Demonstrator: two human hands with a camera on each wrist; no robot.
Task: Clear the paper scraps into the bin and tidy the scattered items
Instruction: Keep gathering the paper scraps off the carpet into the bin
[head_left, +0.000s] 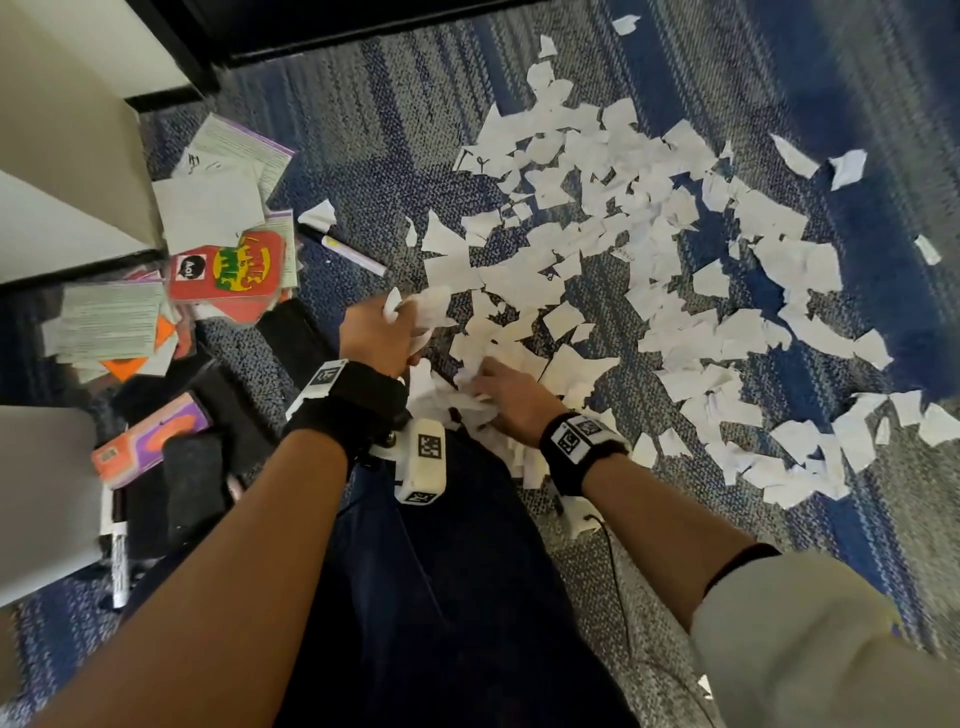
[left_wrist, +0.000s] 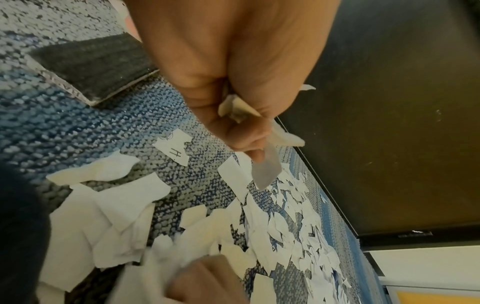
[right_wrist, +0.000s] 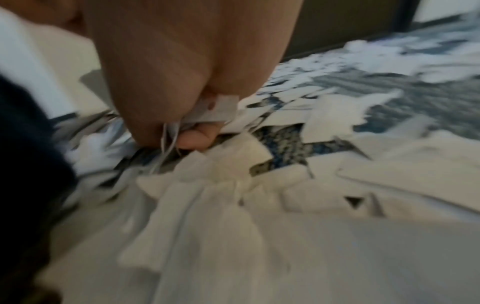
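Note:
Torn white paper scraps (head_left: 639, 249) lie scattered over the blue-grey carpet, densest at centre and right. My left hand (head_left: 382, 332) is a fist gripping a bunch of scraps (head_left: 423, 306), a little above the floor; in the left wrist view the left hand (left_wrist: 241, 115) has scraps (left_wrist: 265, 172) poking out below the fingers. My right hand (head_left: 506, 392) is down in the near heap, fingers curled round more scraps (right_wrist: 215, 111). No bin is in view.
At the left lie cards and leaflets (head_left: 213, 197), a red card box (head_left: 228, 273), an orange-purple box (head_left: 150, 439), markers (head_left: 353, 254) (head_left: 118, 561) and dark felt pads (head_left: 195, 483). White furniture (head_left: 62, 171) borders the left. My dark-trousered knee (head_left: 441, 571) is between my arms.

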